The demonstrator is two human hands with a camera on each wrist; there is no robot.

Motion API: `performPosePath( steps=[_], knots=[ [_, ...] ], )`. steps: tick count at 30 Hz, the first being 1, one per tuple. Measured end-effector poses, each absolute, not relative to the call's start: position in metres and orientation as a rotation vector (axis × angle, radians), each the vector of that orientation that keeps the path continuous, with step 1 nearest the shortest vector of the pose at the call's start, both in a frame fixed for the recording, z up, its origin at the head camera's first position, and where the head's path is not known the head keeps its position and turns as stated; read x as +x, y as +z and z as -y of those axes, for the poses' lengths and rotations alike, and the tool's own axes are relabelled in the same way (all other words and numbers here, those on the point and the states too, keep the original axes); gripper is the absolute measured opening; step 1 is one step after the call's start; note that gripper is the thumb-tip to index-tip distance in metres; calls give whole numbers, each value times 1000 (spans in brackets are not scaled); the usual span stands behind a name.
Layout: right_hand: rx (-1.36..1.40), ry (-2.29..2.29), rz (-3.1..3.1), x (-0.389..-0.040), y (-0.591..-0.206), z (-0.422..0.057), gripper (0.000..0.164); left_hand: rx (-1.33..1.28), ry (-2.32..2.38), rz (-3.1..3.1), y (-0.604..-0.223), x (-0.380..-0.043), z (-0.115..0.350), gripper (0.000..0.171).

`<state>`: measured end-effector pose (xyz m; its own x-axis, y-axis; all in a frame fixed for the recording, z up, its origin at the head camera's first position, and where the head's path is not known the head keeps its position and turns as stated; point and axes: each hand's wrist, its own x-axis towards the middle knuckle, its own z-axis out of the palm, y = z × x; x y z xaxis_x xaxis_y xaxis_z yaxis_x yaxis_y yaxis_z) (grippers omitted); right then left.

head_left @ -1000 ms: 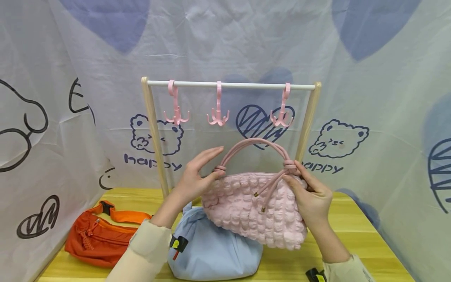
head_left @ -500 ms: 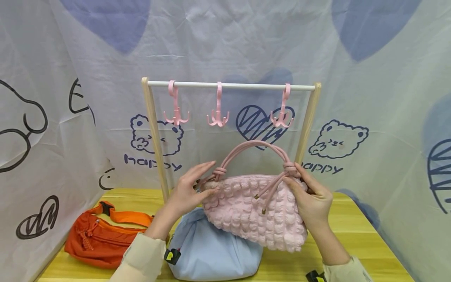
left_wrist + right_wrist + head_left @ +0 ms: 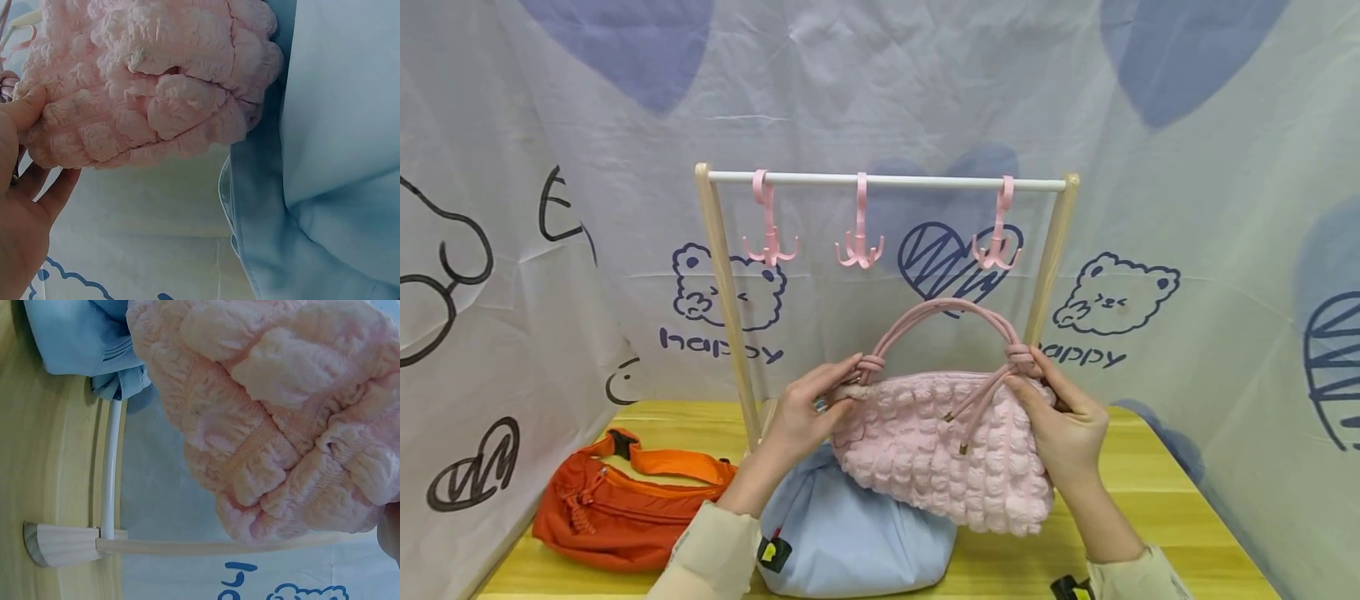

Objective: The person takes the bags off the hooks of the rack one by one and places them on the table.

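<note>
A pink puffy handbag is held up off the table, its looped handle arching above it. My left hand pinches the bag's upper left corner, just below the handle knot. At the upper right corner my right hand grips the bag by the other knot, thumb in front. In the left wrist view, the left thumb lies on the puffy fabric, with fingers behind it. The right wrist view shows mostly the bag's puffy side; only a bit of the right hand appears at the edge.
A light blue bag lies on the wooden table behind and below the pink one. An orange waist bag lies to the left. Behind stands a rack with a white bar carrying pink hooks.
My left hand has moved from the left handle knot down to the bag's corner and closed its fingers on it. The right hand has kept its grip; the view has shifted slightly.
</note>
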<state>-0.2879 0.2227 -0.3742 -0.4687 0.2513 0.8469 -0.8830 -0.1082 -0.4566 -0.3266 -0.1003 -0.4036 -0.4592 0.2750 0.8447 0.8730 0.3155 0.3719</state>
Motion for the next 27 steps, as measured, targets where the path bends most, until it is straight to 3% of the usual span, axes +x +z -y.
performPosePath(
  steps=[27],
  knots=[
    [576, 1685, 1476, -290, -379, -259, 48, -987, -1389, 1957, -384, -309, 68, 48]
  ],
)
